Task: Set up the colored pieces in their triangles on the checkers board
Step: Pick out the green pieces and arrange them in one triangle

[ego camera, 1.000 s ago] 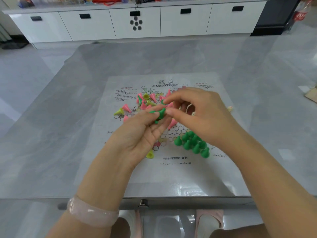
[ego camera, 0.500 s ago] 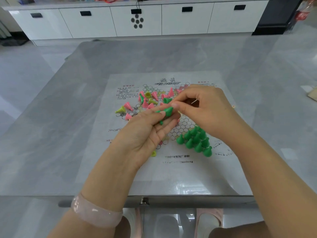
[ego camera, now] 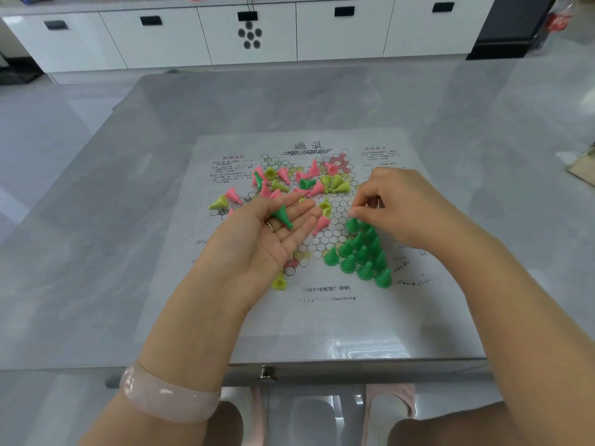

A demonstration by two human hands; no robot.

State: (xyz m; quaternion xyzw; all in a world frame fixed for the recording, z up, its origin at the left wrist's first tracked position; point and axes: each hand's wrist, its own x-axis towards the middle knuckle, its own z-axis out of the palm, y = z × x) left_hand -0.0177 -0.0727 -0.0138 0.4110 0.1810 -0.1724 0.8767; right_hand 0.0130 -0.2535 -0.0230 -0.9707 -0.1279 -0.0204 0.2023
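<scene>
I am in the middle of filling the green triangle, which sits right of centre in the frame, on the lower right part of the checkers board. Most of its green cones already stand upright there, close together. My right hand is just above the top corner of this group, with thumb and forefinger pinched together right over the topmost green piece. I cannot tell for sure if the fingertips hold it or have let it go, because they cover its tip.

My left hand is palm up in the centre of the frame, fingers loosely spread, and one green cone lies on its side across the fingers, not squeezed.

The pink and yellow pieces lie mixed in a heap in the upper middle of the board, with one more green one among them. One yellow cone stands alone under my left palm.

I judge the next move is to pick the cone from my left palm with the right fingers and stand it on a free circle of the triangle, gently, so the neighbours do not fall.
</scene>
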